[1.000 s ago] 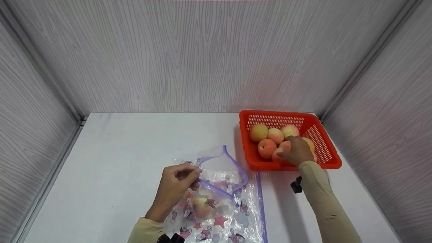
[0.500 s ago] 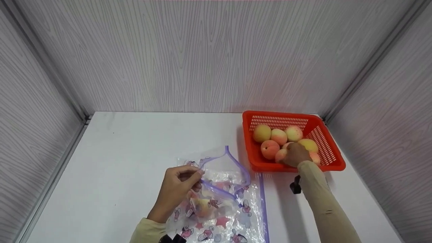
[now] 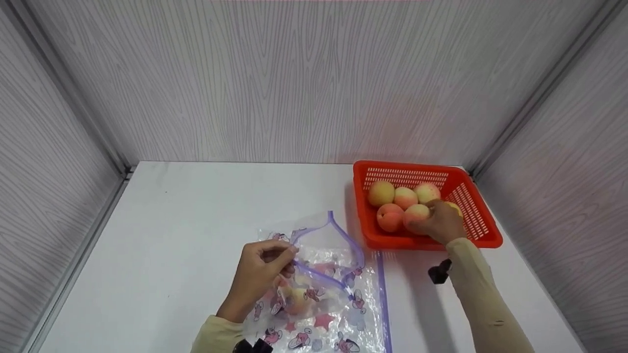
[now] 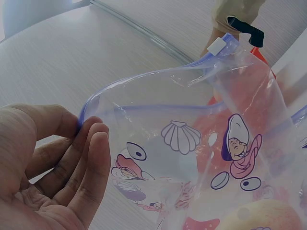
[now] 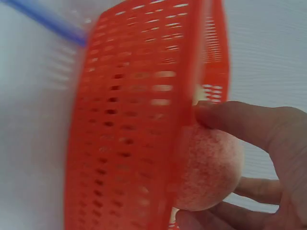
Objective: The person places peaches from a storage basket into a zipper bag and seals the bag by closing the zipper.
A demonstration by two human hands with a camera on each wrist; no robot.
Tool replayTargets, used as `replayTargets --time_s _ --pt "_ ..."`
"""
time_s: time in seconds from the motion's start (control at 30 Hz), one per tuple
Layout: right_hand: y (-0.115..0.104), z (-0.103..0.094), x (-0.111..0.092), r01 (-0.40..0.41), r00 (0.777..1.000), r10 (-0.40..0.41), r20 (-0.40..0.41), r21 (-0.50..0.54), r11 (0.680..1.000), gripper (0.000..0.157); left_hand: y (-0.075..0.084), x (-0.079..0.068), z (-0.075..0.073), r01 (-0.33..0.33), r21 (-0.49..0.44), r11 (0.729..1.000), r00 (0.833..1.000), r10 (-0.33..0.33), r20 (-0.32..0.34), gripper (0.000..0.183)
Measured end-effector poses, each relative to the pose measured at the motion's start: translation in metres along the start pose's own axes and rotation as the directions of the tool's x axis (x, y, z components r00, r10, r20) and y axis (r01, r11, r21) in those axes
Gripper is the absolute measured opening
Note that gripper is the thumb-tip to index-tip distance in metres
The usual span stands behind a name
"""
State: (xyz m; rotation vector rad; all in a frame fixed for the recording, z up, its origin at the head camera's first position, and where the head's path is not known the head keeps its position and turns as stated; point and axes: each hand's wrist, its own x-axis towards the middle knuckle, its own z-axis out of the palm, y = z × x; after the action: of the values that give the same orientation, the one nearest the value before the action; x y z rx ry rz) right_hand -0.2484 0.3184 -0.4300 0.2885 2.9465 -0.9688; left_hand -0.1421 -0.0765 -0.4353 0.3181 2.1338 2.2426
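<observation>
My left hand [image 3: 257,272] pinches the purple rim of a clear zip bag [image 3: 321,338], printed with cartoon figures and stars, and its mouth gapes. Inside the bag lies a peach [image 3: 294,301], also visible low in the left wrist view. At the right, my right hand [image 3: 444,223] reaches into a red plastic basket [image 3: 362,215]. Its thumb and fingers are round a pinkish peach [image 5: 208,167], close behind the basket's near wall in the right wrist view. A white slider [image 4: 217,46] sits at the far end of the bag's zip.
Several other peaches, among them a yellowish one [image 3: 381,193] and a redder one [image 3: 390,218], lie in the basket. A second purple strip [image 3: 383,299] runs along the right of the bag. Grey wood-grain panels [image 3: 294,83] enclose the white table [image 3: 196,211].
My right hand has closed round a peach and drawn slightly up and to the right, bringing that peach into clearer sight. The left hand keeps its hold on the bag's rim.
</observation>
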Motion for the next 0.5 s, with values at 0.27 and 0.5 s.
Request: replayTargets --time_s 0.27,0.5 --pt "-0.022 -0.007 -0.029 0.142 0.986 -0.096 -0.138 0.382 0.913 0.082 0.008 -0.002 0.006 -0.013 -0.030 0.999 1.000 0.013 0.015 0.014" --pt "-0.047 0.000 -0.053 0.210 0.978 -0.152 -0.145 0.682 0.701 0.056 0.012 -0.001 0.010 -0.021 -0.043 0.999 0.999 0.022 0.026 0.013"
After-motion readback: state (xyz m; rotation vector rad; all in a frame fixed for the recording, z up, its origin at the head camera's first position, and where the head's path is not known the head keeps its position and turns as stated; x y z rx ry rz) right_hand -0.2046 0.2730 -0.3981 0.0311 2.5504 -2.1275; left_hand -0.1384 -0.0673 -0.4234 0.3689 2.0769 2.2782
